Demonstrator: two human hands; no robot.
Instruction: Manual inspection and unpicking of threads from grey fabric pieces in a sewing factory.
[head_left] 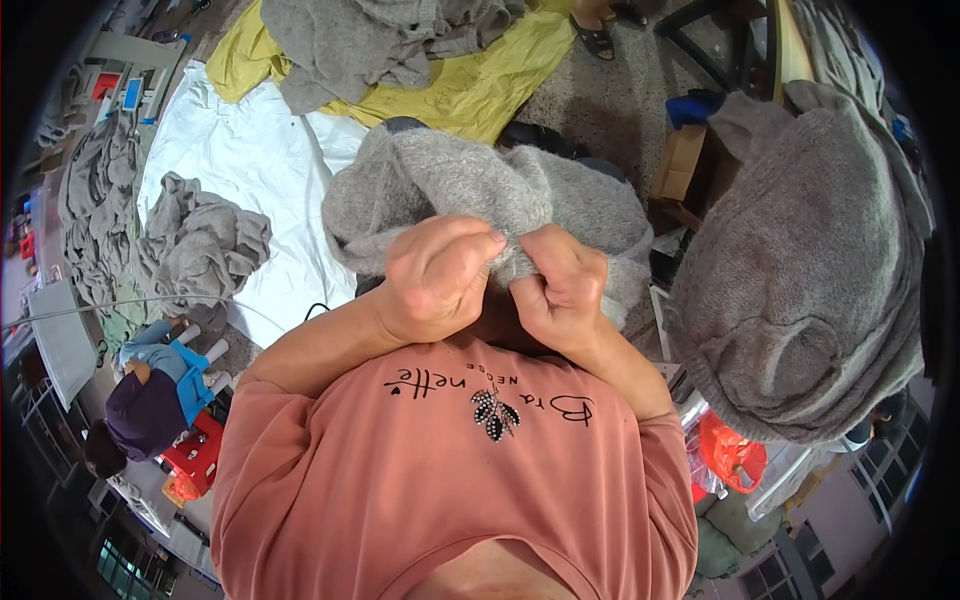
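A fuzzy grey knit garment (590, 200) lies bunched across my lap. My left hand (440, 278) is closed, with thumb and forefinger pinching a bit of its knit close to my chest. Right beside it, my right hand (560, 282) is also closed, its fingers pressed on the same stretch of fabric. The fingertips of both hands nearly meet over a small pinched spot. Whether a fine thread or tool sits between them is too small to tell.
Grey knitwear (800, 270) is heaped high at the right. Ahead, more grey knits (370, 45) lie on a yellow sheet (500, 85). A white sheet (240, 140) with a grey garment pile (205, 235) spreads at left. A person (150, 410) sits at far left near a red crate (195, 455).
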